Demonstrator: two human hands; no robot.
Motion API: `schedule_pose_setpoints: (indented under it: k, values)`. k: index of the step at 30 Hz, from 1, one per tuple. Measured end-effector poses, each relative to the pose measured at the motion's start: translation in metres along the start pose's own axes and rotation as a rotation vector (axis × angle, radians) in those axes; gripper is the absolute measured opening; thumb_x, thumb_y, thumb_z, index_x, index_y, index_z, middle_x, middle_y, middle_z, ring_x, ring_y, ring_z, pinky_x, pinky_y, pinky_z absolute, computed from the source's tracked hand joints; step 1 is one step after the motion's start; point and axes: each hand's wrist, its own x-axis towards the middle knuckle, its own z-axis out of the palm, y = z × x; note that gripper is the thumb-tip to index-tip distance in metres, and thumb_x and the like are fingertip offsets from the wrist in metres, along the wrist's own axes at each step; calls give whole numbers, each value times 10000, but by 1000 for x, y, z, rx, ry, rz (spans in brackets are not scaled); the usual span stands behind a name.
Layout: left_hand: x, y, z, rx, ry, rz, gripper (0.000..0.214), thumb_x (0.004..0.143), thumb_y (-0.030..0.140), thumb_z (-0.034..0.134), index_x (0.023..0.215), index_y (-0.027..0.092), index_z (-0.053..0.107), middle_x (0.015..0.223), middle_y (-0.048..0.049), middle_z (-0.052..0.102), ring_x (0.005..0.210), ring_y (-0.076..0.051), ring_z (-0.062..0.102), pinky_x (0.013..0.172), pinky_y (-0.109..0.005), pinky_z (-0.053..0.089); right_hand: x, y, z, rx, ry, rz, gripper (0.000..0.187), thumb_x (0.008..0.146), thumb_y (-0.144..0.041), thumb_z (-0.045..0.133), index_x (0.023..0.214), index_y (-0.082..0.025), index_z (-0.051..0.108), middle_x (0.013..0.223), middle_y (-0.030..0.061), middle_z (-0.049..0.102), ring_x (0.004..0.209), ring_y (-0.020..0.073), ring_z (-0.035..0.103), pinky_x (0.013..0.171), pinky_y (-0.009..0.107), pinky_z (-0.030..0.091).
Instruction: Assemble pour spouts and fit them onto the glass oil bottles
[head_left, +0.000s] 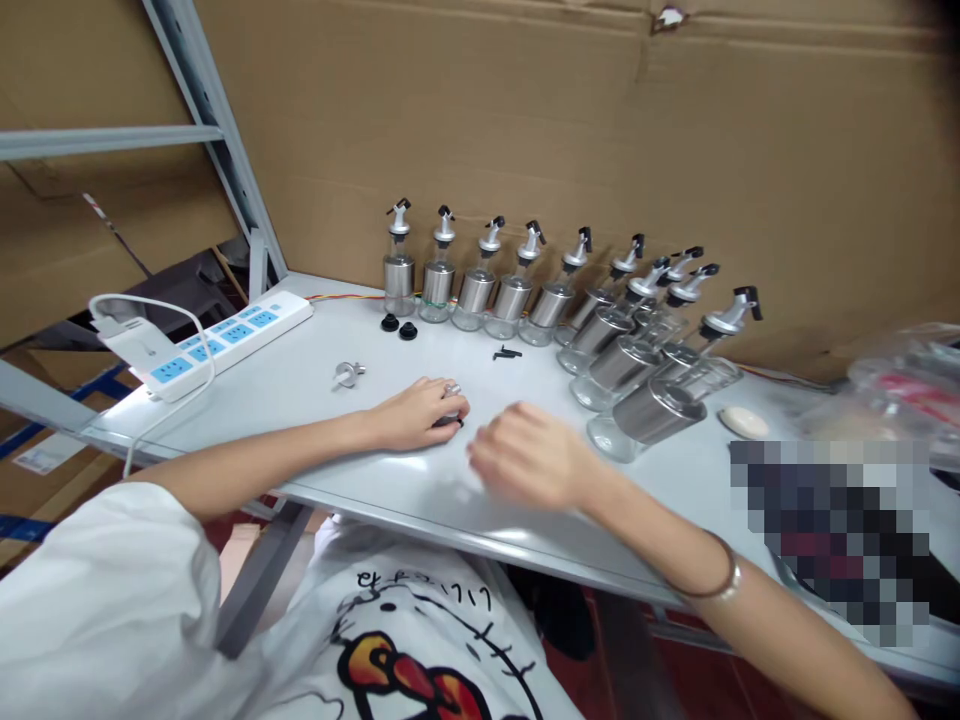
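Observation:
My left hand [418, 413] rests on the table, fingers closed around a small silver pourer top [451, 390], with a bit of black showing under the fingertips. My right hand [531, 456] hovers just to its right, smeared by motion, so its fingers and anything in them cannot be made out. Beyond my hands lie small black lever pieces [508, 353]. A loose silver pourer part [348, 375] is on the left, and two black stoppers [398, 327] sit farther back. Several glass bottles with steel sleeves [512, 298] and silver-and-black pourers stand along the back and right.
A white power strip [225, 345] with a cable lies on the table's [300, 350] left side. On the right are a whitish oval object [744, 422], clear plastic bags [907, 385] and a pixelated area. Cardboard [525, 120] walls the back; a metal post [225, 130] rises at left.

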Motion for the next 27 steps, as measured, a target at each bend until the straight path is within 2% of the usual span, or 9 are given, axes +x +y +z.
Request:
schedule_pose_setpoints:
  k: [3,4,7,9,11,13,19,23,27]
  values:
    - [-1,-1,-1,-7,-8,2,150,878,240,457,957,180,570,905,-56,568,915,-210,525,869,-354,391,-7,33,-6,18,-69,170,101,882,-260,578,890,-161,594,645,11,603,508,120,505,485,252,377]
    - [-1,-1,-2,-8,-14,8,150,877,238,456,954,180,571,905,-55,568,912,-209,524,871,-353,388,-10,40,-8,56,-129,254,157,840,-298,636,872,-153,588,619,-4,587,481,111,490,464,242,364]
    - [1,0,-2,1,-25,19,160,885,242,452,967,178,574,914,-58,573,903,-205,523,871,-351,380,-19,50,-7,198,-314,509,235,766,-319,703,893,-149,600,689,1,595,555,117,525,528,233,403]
    - [2,0,-2,5,-32,20,163,887,239,454,978,179,575,917,-58,575,898,-203,527,868,-349,374,-22,50,-4,254,-340,536,128,796,-249,653,881,-156,628,748,19,594,621,125,539,595,239,427]
    - [2,0,-3,3,-42,20,164,887,232,456,985,179,577,915,-56,577,893,-201,532,863,-346,370,-22,49,-1,297,-312,498,64,820,-184,589,833,-160,648,762,29,588,633,121,539,615,236,436]
    - [2,1,-3,-2,-50,21,168,896,232,453,996,179,576,919,-55,582,896,-200,537,866,-345,365,-23,50,3,327,-272,488,91,818,-150,560,807,-158,650,758,31,590,623,117,542,611,232,444]
    - [6,2,-2,-17,-60,15,195,947,266,428,1070,185,556,997,-72,602,959,-211,551,875,-353,366,-27,57,10,288,-125,563,63,818,-161,563,806,-158,625,706,21,618,586,118,546,583,237,445]
    - [7,3,-2,-37,-42,4,222,963,296,415,1133,183,502,989,-70,601,904,-202,564,851,-353,396,-25,54,11,235,50,528,42,834,-161,567,836,-162,609,723,24,631,595,122,552,573,239,455]
    - [2,7,-3,-76,-1,131,200,975,322,396,1058,168,493,922,-68,600,803,-173,557,775,-305,430,-19,43,11,191,226,443,71,904,-204,530,895,-179,597,792,41,655,638,132,578,583,249,481]
